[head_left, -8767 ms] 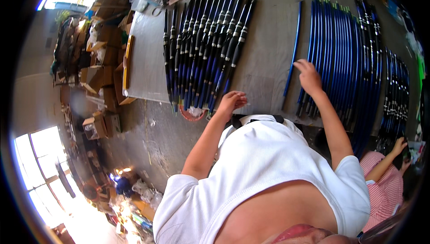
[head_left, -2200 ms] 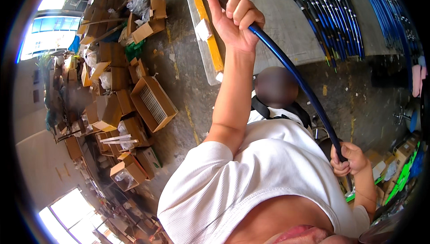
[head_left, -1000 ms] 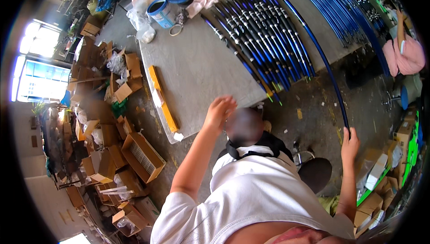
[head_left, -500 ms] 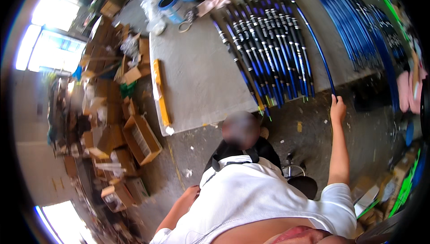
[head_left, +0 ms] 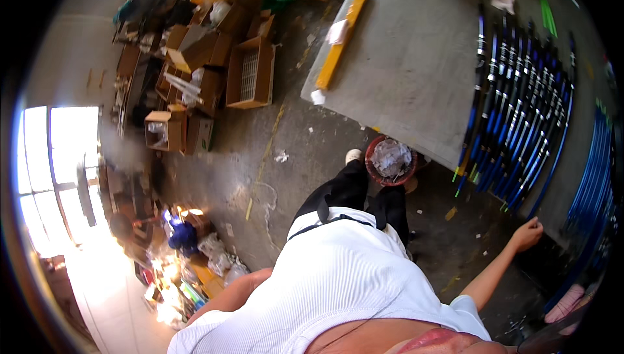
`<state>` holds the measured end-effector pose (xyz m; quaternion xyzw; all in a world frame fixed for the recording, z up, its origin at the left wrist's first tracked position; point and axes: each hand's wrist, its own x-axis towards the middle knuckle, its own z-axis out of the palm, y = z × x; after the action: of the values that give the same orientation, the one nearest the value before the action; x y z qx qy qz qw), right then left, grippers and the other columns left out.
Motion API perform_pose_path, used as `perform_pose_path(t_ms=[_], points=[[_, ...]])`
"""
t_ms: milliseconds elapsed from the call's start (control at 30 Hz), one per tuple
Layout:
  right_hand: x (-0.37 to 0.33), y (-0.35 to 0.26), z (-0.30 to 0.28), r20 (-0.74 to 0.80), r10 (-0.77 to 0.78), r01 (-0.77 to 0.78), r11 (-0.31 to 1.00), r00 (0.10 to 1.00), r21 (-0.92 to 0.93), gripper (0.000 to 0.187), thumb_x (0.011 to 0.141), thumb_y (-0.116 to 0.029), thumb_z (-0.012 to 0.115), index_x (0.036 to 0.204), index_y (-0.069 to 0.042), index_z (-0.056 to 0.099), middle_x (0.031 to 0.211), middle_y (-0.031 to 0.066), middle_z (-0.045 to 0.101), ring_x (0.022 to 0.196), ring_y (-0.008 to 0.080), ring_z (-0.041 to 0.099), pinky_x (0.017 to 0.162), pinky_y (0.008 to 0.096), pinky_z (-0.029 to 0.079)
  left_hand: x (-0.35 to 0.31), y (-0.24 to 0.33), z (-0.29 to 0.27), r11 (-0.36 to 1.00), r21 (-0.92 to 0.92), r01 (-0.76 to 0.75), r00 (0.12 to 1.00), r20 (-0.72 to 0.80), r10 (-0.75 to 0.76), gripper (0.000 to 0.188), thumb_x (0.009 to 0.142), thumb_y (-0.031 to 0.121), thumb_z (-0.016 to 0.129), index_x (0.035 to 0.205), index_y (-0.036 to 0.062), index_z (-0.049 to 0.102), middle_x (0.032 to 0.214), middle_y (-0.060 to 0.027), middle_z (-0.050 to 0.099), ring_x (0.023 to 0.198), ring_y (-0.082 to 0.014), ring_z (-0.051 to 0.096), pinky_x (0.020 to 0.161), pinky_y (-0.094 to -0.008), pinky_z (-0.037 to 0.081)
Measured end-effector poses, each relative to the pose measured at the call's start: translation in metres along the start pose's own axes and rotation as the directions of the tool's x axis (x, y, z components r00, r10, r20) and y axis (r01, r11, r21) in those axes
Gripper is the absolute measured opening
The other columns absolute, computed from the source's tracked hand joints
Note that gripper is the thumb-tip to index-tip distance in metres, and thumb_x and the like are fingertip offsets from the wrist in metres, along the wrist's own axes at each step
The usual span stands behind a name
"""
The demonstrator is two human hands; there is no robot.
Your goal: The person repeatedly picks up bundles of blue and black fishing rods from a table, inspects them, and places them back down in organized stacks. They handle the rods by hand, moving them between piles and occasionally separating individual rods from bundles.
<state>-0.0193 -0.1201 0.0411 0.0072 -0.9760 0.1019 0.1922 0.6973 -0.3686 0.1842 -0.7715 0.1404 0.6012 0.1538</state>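
From the head view, the person's right hand (head_left: 528, 232) is stretched out at 4 o'clock, its fingers loosely curled and grasping nothing that shows, just beside the near end of a long, thin blue rod (head_left: 552, 165) that lies at the right edge of a row of blue-and-black rods (head_left: 513, 113) spread side by side over the near edge of the grey concrete bench (head_left: 403, 62). Whether a fingertip touches that rod cannot be told. The left hand is out of sight; only the left upper arm (head_left: 227, 292) shows at 7 o'clock, so its fingers cannot be judged. More bright blue rods (head_left: 595, 178) lie in a second bundle at 3 o'clock. A red round basket of pale scraps (head_left: 390, 160) stands on the floor at the bench edge, just ahead of the person's black trouser legs (head_left: 351, 195). A long yellow bar (head_left: 339, 45) rests on the bench at 12 o'clock, and open cardboard boxes (head_left: 250, 71) crowd the floor at 11 o'clock. The rod ends overhang the bench, so a careless pull on 1 could drag its neighbours off onto the floor; the basket so near the feet could be kicked or tripped over.
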Motion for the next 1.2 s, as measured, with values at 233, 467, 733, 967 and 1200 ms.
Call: perform_pose_path(t_ms=[233,467,733,967,1200], points=[[-0.025,-0.129,-0.030,0.020,-0.250,0.215,0.868,0.968,0.447,0.021,0.093,-0.020,0.048,0.097,-0.003,0.061,0.089,0.0126,0.065,0.079,0.0244,0.063,0.067,0.0330,0.049,0.014,-0.046,-0.033,0.984,-0.175,0.007,1.000,0.019,-0.004,0.014,0.084,0.019,0.051,0.094,0.0095,0.053,0.082,-0.0042,0.054,0.081,-0.0190,0.053,0.069,-0.0399,0.048],[-0.191,-0.403,-0.106,0.084,-0.773,0.577,0.536,0.628,0.617,0.009,0.086,-0.006,0.053,0.090,0.000,0.059,0.082,0.0137,0.059,0.078,0.0284,0.059,0.067,0.0337,0.046,0.046,-0.051,-0.123,0.950,-0.311,0.001,1.000,0.026,0.008,0.012,0.084,0.018,0.051,0.092,0.0092,0.053,0.081,-0.0044,0.054,0.080,-0.0192,0.053,0.069,-0.0387,0.048],[-0.369,-0.596,-0.147,0.142,-0.981,0.534,0.191,0.132,0.823,0.007,0.078,-0.008,0.059,0.081,-0.002,0.059,0.079,0.0125,0.061,0.075,0.0308,0.059,0.068,0.0380,0.046,0.071,-0.025,-0.252,0.925,-0.379,-0.032,0.999,0.006,0.037,0.010,0.084,0.017,0.050,0.090,0.0087,0.053,0.080,-0.0046,0.054,0.079,-0.0194,0.053,0.070,-0.0373,0.047],[-0.431,-0.676,-0.131,0.063,-0.996,0.549,0.015,-0.068,0.836,0.012,0.077,-0.018,0.060,0.072,-0.008,0.056,0.069,0.0085,0.057,0.070,0.0270,0.058,0.061,0.0386,0.046,0.143,0.117,-0.315,0.906,-0.405,-0.126,0.984,0.062,0.164,0.009,0.084,0.016,0.050,0.089,0.0084,0.053,0.079,-0.0048,0.054,0.078,-0.0196,0.054,0.070,-0.0361,0.047],[-0.420,-0.723,-0.098,0.155,-0.988,0.553,0.132,0.004,0.823,0.012,0.079,-0.018,0.058,0.073,-0.008,0.056,0.068,0.0083,0.057,0.069,0.0271,0.060,0.061,0.0385,0.047,0.157,0.344,-0.328,0.885,-0.337,-0.322,0.928,0.074,0.366,0.008,0.085,0.015,0.049,0.087,0.0080,0.053,0.078,-0.0050,0.055,0.077,-0.0198,0.054,0.070,-0.0350,0.047]])
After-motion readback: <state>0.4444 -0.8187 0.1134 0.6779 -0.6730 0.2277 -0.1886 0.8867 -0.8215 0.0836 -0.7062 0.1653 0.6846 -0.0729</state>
